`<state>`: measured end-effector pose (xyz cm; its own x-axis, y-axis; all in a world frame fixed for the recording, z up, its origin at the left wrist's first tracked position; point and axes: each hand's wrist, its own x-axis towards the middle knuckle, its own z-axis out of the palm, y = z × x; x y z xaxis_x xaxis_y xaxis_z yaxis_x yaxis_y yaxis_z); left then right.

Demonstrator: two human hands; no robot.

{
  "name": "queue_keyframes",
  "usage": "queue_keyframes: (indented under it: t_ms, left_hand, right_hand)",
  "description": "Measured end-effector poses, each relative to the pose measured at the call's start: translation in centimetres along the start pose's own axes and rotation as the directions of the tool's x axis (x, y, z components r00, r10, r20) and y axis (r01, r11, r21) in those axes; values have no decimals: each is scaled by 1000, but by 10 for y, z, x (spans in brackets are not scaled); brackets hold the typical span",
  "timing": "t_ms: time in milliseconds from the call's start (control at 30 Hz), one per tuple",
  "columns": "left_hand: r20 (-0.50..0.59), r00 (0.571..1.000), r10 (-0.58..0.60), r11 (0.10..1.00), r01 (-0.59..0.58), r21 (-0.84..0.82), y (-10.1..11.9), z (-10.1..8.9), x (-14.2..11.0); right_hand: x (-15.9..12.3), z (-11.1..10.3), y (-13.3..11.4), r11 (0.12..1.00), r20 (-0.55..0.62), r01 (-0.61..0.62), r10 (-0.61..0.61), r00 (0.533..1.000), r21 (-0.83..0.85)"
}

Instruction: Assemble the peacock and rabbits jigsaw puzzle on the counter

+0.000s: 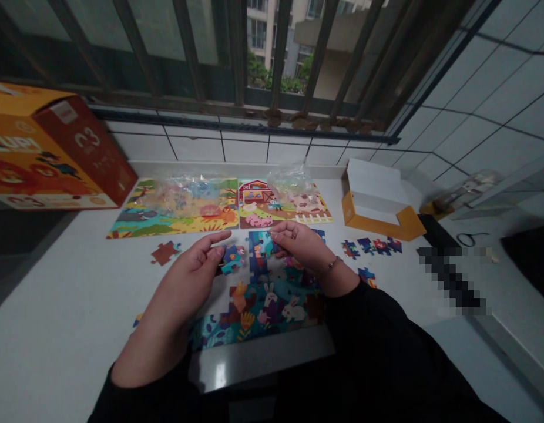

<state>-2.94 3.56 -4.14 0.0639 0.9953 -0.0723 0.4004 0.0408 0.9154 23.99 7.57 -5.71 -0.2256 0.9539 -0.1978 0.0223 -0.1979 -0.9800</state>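
Across the white counter (56, 305): puzzle (281, 296) upright to me

I see its near edge running left to right, between my converging forearms. My left hand (201, 264) pinches a blue piece (233, 258), slanting up rightward; my right hand (301, 244), wrist bent inward, pinches a teal piece (265, 242) at the puzzle's far part. Four loose pieces (366, 246) line up rightward; two picture sheets (122, 226) lie beyond.

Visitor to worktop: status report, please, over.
Left hand holding a puzzle piece. Right hand fingering a piece at the top of the part-built puzzle. Gap between them unfilled.
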Motion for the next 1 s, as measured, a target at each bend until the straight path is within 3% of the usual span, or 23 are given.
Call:
queue_keyframes:
  t_ms: [167, 367, 700, 867, 1000]
  left_hand:
    - [25, 1000, -6, 997, 8, -82, -5, -1, 2]
    - [18, 1000, -3, 998, 5, -69, 0, -2, 1]
    - [35, 998, -52, 970, 59, -235, -5, 1, 1]
    - [89, 996, -2, 994, 12, -109, 7, 2, -2]
    - [141, 990, 11, 1000, -7, -28, 18, 6, -6]
  right_hand:
    - [-2, -1, 0, 995, -4, 31, -32, 999, -93]
    - [1, 0, 1, 999, 20, 32, -31, 999, -32]
    - [2, -1, 5, 997, 113, -12, 20, 993, -74]
    - [-2, 5, 5, 994, 268, 53, -26, 963, -93]
    - [-4, 10, 10, 967, 315, 150, -79, 946, -208]
